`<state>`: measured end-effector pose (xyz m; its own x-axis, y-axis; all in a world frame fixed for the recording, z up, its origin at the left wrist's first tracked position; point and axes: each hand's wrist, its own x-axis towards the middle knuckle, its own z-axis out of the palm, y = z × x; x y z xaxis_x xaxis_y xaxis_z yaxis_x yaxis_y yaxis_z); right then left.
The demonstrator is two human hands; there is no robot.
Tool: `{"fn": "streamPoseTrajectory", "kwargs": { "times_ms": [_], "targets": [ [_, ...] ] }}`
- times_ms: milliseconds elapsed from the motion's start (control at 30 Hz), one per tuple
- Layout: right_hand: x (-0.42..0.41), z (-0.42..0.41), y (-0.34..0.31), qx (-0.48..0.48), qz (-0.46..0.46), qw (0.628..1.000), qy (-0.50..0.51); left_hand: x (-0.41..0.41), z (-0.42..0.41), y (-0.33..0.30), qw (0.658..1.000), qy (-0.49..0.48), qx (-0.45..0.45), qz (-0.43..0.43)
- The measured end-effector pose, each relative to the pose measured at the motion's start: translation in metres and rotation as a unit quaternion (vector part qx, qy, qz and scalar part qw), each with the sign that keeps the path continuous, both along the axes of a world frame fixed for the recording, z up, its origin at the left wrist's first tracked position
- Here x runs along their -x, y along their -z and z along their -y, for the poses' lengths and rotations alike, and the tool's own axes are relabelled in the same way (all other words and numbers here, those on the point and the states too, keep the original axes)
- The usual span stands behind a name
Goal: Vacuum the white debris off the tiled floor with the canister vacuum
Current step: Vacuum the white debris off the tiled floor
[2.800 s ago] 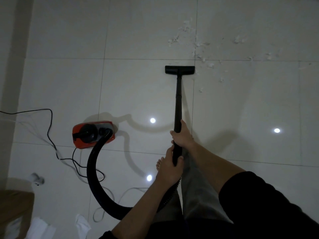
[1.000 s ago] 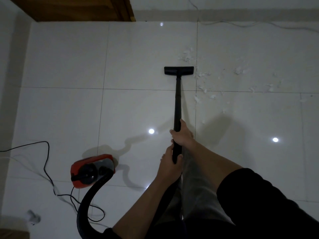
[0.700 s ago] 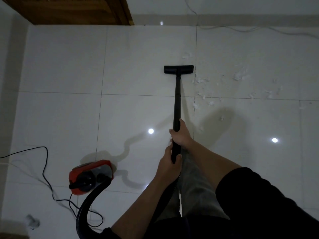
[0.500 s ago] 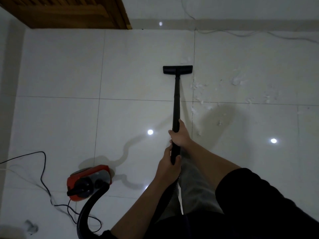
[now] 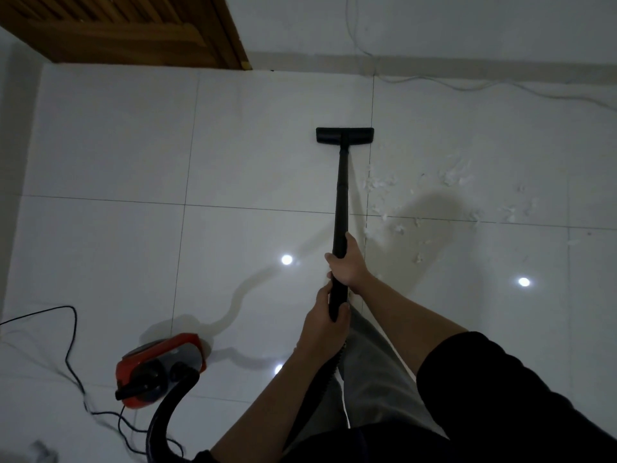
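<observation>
A black vacuum wand (image 5: 342, 195) runs away from me to a flat black floor nozzle (image 5: 344, 136) resting on the white tiles. My right hand (image 5: 347, 262) grips the wand higher up; my left hand (image 5: 325, 324) grips its lower end, just behind. White fluffy debris (image 5: 455, 175) lies scattered to the right of the wand, with smaller bits (image 5: 377, 185) close beside it. The red and black canister (image 5: 160, 365) sits on the floor at lower left, its thick black hose (image 5: 167, 412) curving toward me.
A black power cord (image 5: 70, 349) loops across the floor at left. A wooden louvred door (image 5: 133, 31) fills the top left. A thin white cable (image 5: 467, 86) trails along the far wall's base. My grey trouser leg (image 5: 370, 379) is below my hands.
The nozzle has pushed forward past the debris that lay at the tile joint; the patch ahead of it is gone. The view has advanced toward the far wall and door.
</observation>
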<state>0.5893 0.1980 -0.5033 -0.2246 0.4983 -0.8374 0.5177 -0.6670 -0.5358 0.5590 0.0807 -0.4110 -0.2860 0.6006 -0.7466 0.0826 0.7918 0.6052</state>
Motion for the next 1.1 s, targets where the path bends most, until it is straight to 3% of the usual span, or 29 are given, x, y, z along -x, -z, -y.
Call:
{"fn": "streamPoseTrajectory", "kwargs": {
  "times_ms": [1100],
  "targets": [
    [0.061, -0.16, 0.036, -0.018, -0.015, 1.0, -0.016, 0.059, -0.156, 0.043, 1.0, -0.001, -0.015, -0.016]
  ]
}}
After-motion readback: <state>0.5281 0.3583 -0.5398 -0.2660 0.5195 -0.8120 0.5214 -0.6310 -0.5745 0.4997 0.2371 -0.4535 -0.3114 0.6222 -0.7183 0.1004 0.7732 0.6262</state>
